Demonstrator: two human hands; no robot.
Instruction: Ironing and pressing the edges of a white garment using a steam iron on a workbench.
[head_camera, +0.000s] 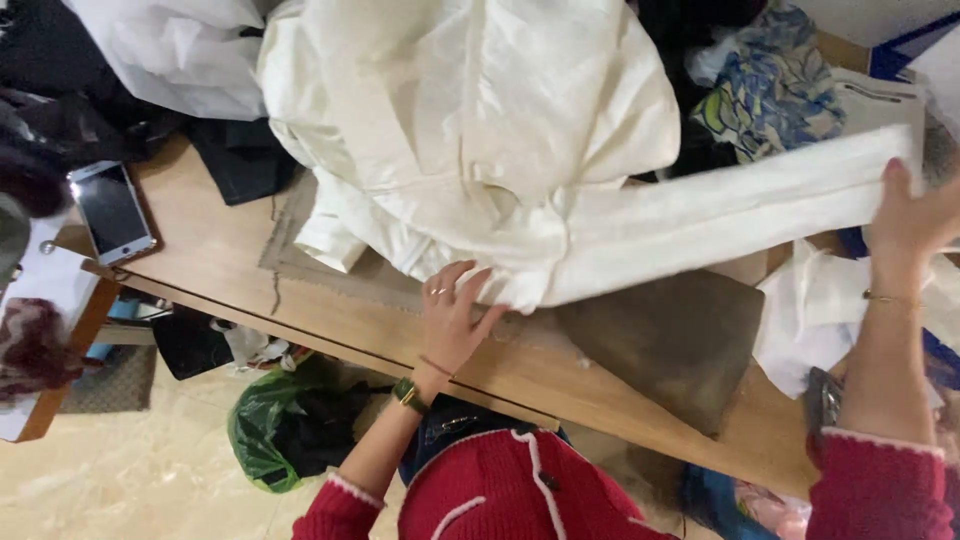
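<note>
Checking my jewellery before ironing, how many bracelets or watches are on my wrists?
3: a watch and a thin bracelet on the left hand wrist, a thin gold bracelet on the right hand wrist. Sleeves may hide more.

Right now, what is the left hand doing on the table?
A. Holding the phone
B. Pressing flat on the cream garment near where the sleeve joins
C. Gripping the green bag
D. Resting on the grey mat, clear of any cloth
B: the left hand lies palm down on the cream garment at the sleeve's base, while the right hand holds the sleeve's far end.
</note>
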